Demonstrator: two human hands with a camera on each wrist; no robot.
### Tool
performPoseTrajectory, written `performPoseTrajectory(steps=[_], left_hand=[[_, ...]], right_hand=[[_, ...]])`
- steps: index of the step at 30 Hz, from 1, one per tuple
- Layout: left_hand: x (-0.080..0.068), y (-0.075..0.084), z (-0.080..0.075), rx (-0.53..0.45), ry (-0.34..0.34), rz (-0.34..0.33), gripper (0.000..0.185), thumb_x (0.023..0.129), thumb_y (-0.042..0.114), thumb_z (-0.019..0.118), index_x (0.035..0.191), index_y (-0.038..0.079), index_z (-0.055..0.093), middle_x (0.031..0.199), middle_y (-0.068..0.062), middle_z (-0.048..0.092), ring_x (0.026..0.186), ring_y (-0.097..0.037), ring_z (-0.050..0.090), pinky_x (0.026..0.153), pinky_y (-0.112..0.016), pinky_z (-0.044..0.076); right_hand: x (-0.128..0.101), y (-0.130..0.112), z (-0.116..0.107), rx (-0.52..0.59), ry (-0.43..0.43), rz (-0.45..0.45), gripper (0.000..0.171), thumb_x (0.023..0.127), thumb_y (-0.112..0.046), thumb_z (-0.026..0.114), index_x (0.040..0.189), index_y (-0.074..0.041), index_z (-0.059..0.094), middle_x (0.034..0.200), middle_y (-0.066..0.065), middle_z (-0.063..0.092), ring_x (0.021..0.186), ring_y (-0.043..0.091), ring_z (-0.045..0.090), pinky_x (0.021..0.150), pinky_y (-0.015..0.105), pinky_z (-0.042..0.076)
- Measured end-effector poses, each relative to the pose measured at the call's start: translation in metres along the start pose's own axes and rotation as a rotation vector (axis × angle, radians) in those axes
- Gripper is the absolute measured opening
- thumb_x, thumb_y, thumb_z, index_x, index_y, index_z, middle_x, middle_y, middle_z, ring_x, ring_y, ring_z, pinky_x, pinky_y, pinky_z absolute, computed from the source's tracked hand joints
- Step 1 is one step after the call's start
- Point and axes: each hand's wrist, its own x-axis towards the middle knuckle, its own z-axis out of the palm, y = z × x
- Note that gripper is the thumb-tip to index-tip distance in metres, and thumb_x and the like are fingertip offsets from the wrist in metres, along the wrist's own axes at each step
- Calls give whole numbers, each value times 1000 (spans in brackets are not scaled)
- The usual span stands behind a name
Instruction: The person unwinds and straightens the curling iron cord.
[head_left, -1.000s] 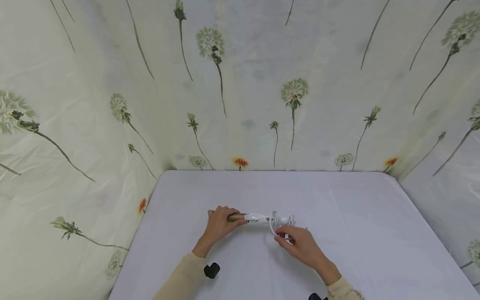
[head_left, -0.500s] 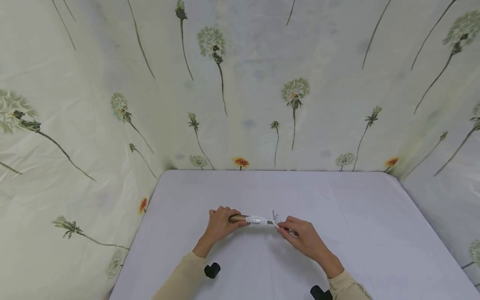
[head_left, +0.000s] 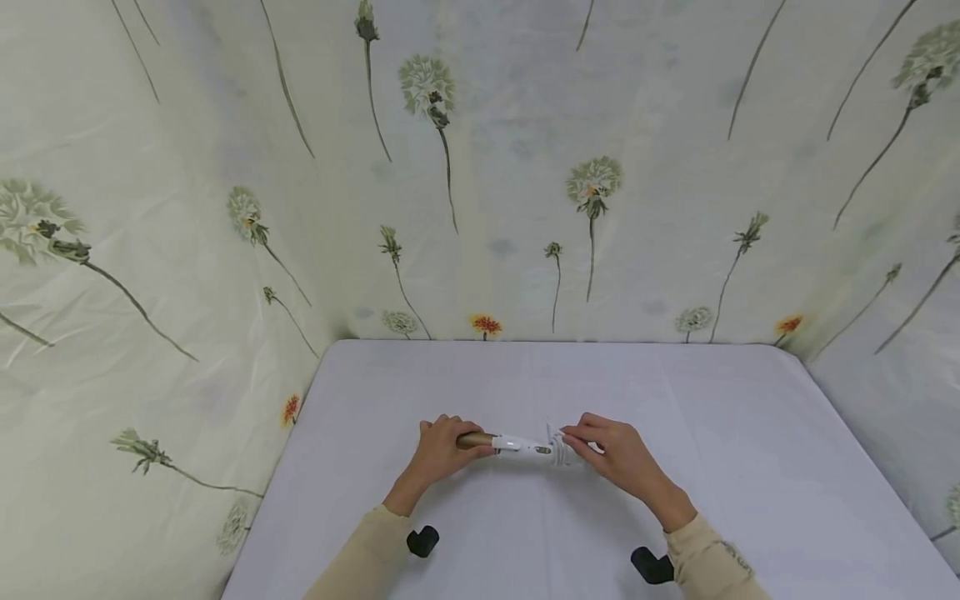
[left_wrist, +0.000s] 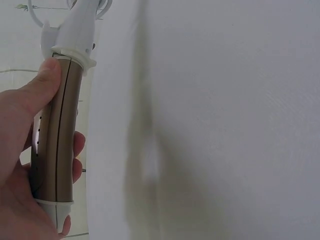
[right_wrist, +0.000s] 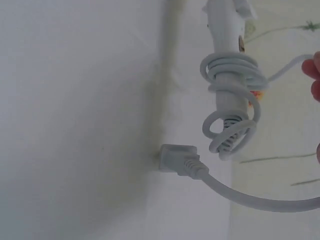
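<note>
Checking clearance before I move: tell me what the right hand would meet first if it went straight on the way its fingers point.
The right hand points leftward, so it would likely meet the cord wound round the curling iron's handle, which its fingers already seem to touch.

Two bare hands, left hand [head_left: 438, 450] and right hand [head_left: 617, 458]; no gloves, rings or watch visible. Both forearms in long sleeves of pale beige, soft-looking cloth: left sleeve [head_left: 360, 560], right sleeve [head_left: 708, 565]. Cuffs end at the wrists, slightly bunched. The right sleeve shows a faint darker speckled marking near the cuff; too small to read. A small black device sits under each wrist: left wrist mount [head_left: 422, 541], right wrist mount [head_left: 651, 565], both rounded and matte.
</note>
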Motion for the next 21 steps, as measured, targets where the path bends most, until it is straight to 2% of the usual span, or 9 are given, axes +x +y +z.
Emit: performPoseTrajectory(steps=[6, 14, 21], left_hand=[[2, -3, -1, -27, -5, 33, 37, 75, 58, 69, 98, 30, 73, 83, 11, 65, 74, -7, 47, 70, -31, 20], [1, -5, -6, -120, -73, 20, 36, 77, 57, 68, 101, 30, 72, 85, 13, 65, 77, -6, 47, 72, -32, 22], [1, -7, -9, -191, -105, 25, 35, 79, 56, 67, 104, 31, 71, 92, 14, 67, 83, -7, 50, 73, -33, 24]], right_hand=[[5, 8, -4, -11, 2, -2, 20, 73, -3, 78, 90, -12, 75, 72, -13, 53, 59, -6, 39, 54, 8, 32], [3, 17, -3, -20, -22, 24, 20, 76, -2, 76, 95, -10, 75, 75, -13, 56, 61, -6, 39, 55, 9, 34], [0, 25, -3, 40, -41, 142, 17, 82, -8, 72, 98, -12, 74, 71, -14, 53, 58, -5, 35, 51, 13, 33]])
